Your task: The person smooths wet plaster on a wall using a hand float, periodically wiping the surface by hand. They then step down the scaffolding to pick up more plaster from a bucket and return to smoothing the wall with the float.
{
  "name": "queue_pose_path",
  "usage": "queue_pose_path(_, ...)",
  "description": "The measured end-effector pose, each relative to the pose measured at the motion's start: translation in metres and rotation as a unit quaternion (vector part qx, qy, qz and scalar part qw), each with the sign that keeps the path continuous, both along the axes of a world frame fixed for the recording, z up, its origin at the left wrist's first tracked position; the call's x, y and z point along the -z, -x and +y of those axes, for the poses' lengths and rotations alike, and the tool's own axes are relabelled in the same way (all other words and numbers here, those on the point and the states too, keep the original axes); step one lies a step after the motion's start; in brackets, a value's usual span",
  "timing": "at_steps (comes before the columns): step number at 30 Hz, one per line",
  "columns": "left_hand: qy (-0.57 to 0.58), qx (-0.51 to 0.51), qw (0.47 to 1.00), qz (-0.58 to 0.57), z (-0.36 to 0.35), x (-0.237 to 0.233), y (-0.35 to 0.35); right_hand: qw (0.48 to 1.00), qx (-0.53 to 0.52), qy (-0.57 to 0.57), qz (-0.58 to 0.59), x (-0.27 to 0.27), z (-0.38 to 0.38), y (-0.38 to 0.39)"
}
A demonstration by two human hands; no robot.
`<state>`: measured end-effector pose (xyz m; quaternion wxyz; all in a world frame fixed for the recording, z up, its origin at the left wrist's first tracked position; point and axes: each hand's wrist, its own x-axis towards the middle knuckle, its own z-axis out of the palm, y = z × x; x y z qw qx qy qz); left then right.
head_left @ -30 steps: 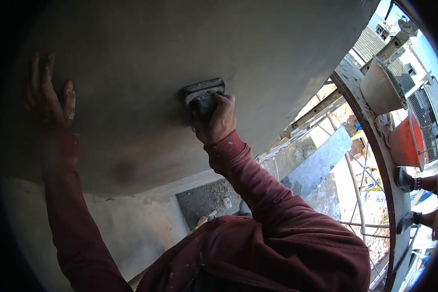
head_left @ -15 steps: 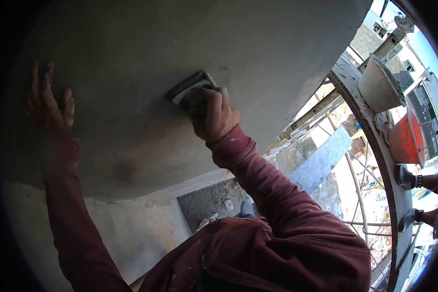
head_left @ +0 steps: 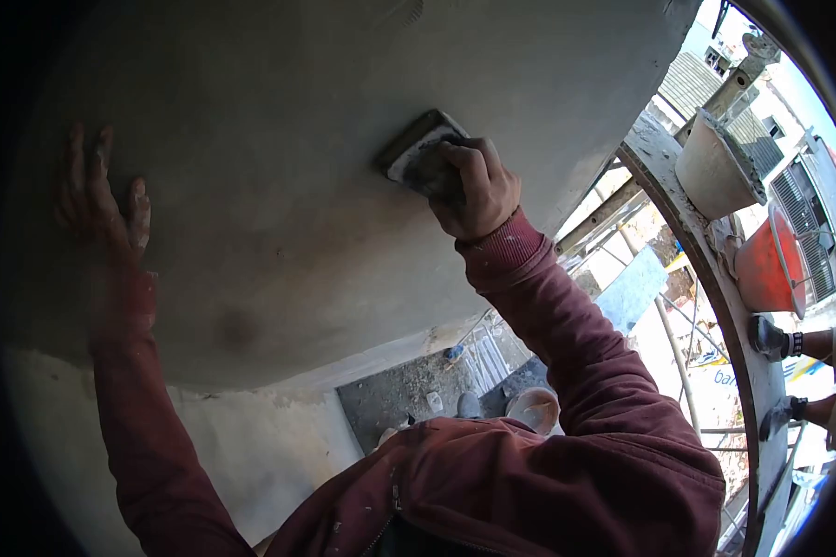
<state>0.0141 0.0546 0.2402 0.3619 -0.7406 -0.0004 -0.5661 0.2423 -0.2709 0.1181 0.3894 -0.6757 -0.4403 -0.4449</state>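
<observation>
Right hand (head_left: 474, 190) slid rightward, grip clenched on float (head_left: 416, 148), left hand (head_left: 102, 200) splayed flat on plaster (head_left: 297, 84)

A grey bucket (head_left: 715, 172) and an orange bucket (head_left: 762, 265) sit side by side on a mortar-spattered scaffold plank (head_left: 748, 371). Beyond the orange one, another person's two dark shoes (head_left: 769, 337) stand on it. Scaffold poles (head_left: 678, 362) cross below, and rooftops (head_left: 692, 79) show behind.
</observation>
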Motion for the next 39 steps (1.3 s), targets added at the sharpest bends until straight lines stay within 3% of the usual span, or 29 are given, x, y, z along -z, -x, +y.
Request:
queue_pose_path(2, 0.0, 0.029, 0.999, 0.014, 0.0, -0.001, 0.001, 1.0, -0.01, 0.011, 0.026, 0.011, -0.02, -0.016)
queue_pose_path(5, 0.003, 0.029, 1.0, 0.003, -0.002, 0.0, -0.001, 0.985, 0.033, -0.164, 0.03, -0.022, -0.035, -0.043)
queue_pose_path(6, 0.008, 0.033, 0.999, 0.011, -0.001, 0.002, 0.002, 0.973, -0.039, -0.215, 0.069, -0.034, -0.022, -0.051)
queue_pose_path(8, 0.015, 0.008, 1.0, 0.026, 0.005, 0.0, 0.003, 0.987, -0.037, -0.155, -0.027, -0.058, 0.011, -0.012)
queue_pose_path(9, 0.012, 0.015, 0.999, 0.027, 0.001, 0.001, 0.003, 0.994, -0.046, -0.098, 0.014, -0.053, 0.024, 0.018)
queue_pose_path(10, 0.023, -0.007, 0.999, 0.027, -0.002, 0.002, 0.006, 0.998, -0.058, -0.01, 0.023, -0.033, 0.035, 0.034)
queue_pose_path(12, 0.03, -0.03, 0.999, 0.02, -0.006, 0.001, 0.008, 0.985, -0.064, 0.136, -0.084, 0.036, 0.043, 0.025)
queue_pose_path(17, 0.016, 0.0, 1.0, 0.022, -0.008, 0.001, 0.005, 0.998, 0.025, -0.042, 0.03, -0.013, -0.016, -0.011)
queue_pose_path(20, 0.016, -0.055, 0.998, 0.021, -0.001, 0.001, 0.006, 0.995, -0.026, -0.097, 0.022, -0.048, 0.014, 0.006)
queue_pose_path(23, 0.007, -0.043, 0.999, 0.022, -0.005, -0.001, 0.006, 0.993, -0.047, 0.091, -0.055, -0.008, 0.018, 0.014)
queue_pose_path(26, -0.02, 0.033, 0.999, 0.008, 0.002, -0.001, 0.0, 0.995, -0.011, 0.097, -0.037, 0.006, -0.024, -0.018)
queue_pose_path(27, -0.015, 0.029, 0.999, 0.009, 0.002, 0.0, 0.0, 0.999, 0.014, 0.031, 0.021, -0.002, -0.032, -0.023)
queue_pose_path(29, -0.021, -0.012, 1.0, 0.005, -0.002, 0.0, 0.001, 0.995, 0.021, -0.1, -0.01, -0.035, -0.025, -0.029)
queue_pose_path(32, -0.041, -0.033, 0.998, 0.022, 0.0, -0.005, 0.004, 0.998, -0.037, -0.044, -0.02, -0.049, 0.009, -0.002)
queue_pose_path(36, -0.053, 0.029, 0.998, 0.011, 0.005, -0.002, -0.001, 0.984, -0.051, 0.141, -0.094, 0.014, -0.01, -0.013)
queue_pose_path(38, -0.016, 0.014, 1.0, 0.01, 0.002, 0.0, 0.0, 0.99, 0.003, 0.137, -0.041, 0.015, -0.046, -0.031)
queue_pose_path(39, -0.015, 0.01, 1.0, 0.009, 0.001, -0.001, 0.001, 0.996, 0.031, 0.082, 0.023, 0.015, -0.058, -0.045)
